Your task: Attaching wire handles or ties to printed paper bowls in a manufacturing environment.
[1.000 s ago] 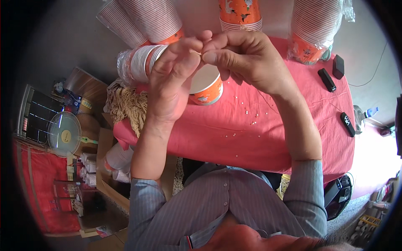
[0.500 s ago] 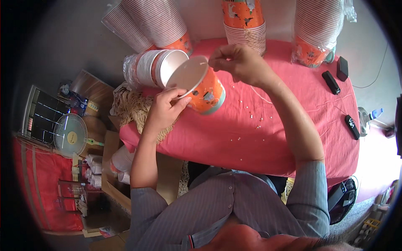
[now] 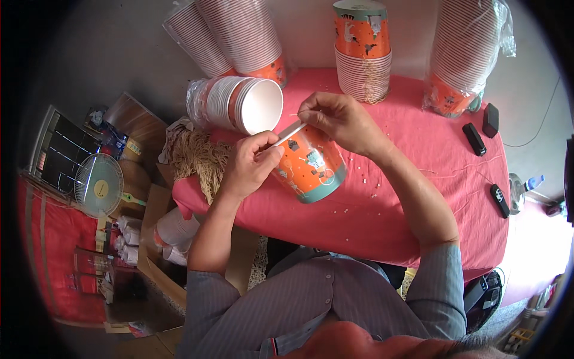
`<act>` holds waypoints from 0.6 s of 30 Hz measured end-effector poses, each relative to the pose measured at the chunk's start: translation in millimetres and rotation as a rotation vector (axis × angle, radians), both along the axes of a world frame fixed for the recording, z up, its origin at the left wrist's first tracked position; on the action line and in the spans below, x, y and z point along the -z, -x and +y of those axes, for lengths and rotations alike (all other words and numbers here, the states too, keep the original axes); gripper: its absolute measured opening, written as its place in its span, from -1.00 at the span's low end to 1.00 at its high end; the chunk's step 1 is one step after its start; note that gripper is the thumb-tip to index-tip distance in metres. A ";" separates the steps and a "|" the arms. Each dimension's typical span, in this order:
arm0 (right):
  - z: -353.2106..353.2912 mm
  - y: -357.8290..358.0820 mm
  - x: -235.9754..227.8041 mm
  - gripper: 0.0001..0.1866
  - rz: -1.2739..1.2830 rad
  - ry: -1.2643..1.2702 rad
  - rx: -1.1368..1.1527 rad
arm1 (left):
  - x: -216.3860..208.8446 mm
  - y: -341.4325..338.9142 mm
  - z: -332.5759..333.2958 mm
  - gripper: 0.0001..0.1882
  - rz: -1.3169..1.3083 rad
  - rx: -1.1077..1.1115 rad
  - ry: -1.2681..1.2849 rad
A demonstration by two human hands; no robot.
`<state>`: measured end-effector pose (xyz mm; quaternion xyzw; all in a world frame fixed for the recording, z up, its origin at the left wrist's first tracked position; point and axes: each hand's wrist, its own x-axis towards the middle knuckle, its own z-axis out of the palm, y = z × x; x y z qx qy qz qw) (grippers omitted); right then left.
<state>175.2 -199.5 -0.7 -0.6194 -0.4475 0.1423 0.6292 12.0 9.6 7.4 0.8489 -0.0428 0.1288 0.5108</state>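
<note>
The orange cup [image 3: 312,160] is in the middle of the frame, over the red table [image 3: 412,203]. It leans, with its mouth to the upper left and its green bottom to the lower right; its long way runs between them. Its inside is hidden. The left hand [image 3: 246,164] grips the rim. The right hand [image 3: 344,122] pinches its fingertips together by the rim's other end. Half a second ago, the cup's inside showed. At upper left, a row of cups [image 3: 224,103] lies nested together. At lower left, a brown box [image 3: 244,260] holds more cups [image 3: 176,227].
</note>
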 end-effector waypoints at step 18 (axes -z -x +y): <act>0.9 13.6 -1.0 -0.85 -0.038 0.003 -0.014 | -15.2 6.7 -19.5 -0.89 0.056 -0.028 -0.082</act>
